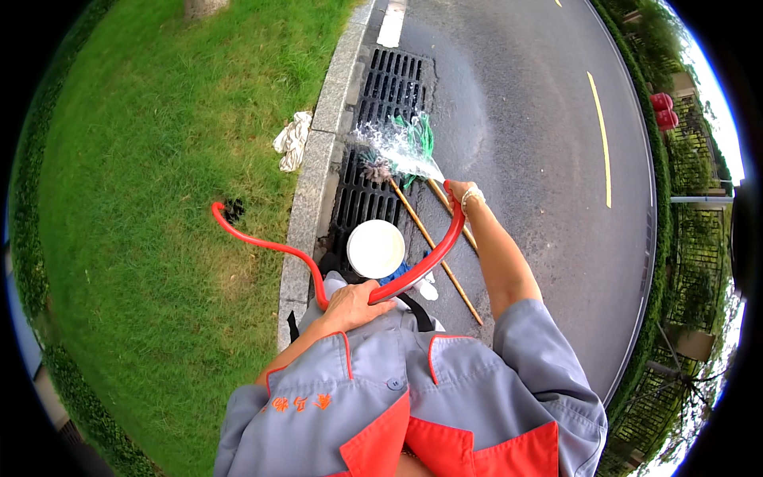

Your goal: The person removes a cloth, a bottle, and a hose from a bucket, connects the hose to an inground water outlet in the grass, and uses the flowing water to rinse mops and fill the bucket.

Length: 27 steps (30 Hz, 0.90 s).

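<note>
Red flexible hose (433, 260) ran through both of the person's hands. The right hand (461, 193) had its fingers wrapped around the hose just behind its open end, and a pale beaded bracelet (474, 194) circled that wrist. The left hand (350, 305) was closed over the same hose close to the waist, with the hose coming out between thumb and fingers; its fingertips' exact grip was partly hidden. Between the hands the hose bowed outward to the right, and past the left hand it snaked onto the green lawn (159, 159). Clear water (409, 163) burst from the hose's end toward the upper left, falling across a mop head of green strands (427, 139) and a greyish, shaggy mop head (377, 170), both at the black slotted drain grate (389, 79). Their long wooden handles slanted down to the right over the grey asphalt road (524, 111). Nearer the body, a round white bucket (376, 274) stood at the grate's near end, with something blue (395, 275), its kind unclear, just beside it. Across the pale stone kerb (322, 127), a crumpled whitish cloth (292, 141) lay on the grass.
</note>
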### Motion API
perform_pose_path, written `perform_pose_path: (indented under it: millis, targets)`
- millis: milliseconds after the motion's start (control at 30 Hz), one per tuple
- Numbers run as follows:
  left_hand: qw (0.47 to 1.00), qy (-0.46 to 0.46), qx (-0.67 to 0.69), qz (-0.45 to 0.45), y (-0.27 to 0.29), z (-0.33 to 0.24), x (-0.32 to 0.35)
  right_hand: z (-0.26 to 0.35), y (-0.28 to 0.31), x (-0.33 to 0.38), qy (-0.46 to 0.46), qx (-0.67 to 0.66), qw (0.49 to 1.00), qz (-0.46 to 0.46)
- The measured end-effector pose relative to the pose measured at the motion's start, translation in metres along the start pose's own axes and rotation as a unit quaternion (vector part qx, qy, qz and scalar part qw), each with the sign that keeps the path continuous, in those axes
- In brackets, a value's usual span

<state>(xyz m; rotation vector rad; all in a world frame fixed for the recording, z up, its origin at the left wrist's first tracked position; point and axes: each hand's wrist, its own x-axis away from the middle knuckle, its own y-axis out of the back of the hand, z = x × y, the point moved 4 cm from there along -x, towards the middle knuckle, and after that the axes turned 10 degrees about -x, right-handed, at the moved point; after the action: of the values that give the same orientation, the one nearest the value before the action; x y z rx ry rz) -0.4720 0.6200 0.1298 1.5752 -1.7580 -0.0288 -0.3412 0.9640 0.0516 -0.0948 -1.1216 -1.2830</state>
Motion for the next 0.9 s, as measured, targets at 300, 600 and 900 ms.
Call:
perform_pose_path:
  millis: [300, 600, 900]
  targets:
    - [0.999, -0.037, -0.016, 0.022, -0.005, -0.002, -0.002, -0.007, 0.002, 0.015, 0.004, 0.089, 0.995, 0.047]
    - [1.000, -0.010, -0.018, 0.017, 0.002, -0.012, -0.012, 0.007, 0.003, -0.010, 0.004, 0.008, 1.000, 0.014]
    - [0.999, -0.012, -0.025, -0.041, 0.003, -0.008, -0.022, 0.040, 0.000, 0.004, 0.023, 0.004, 1.000, 0.004]
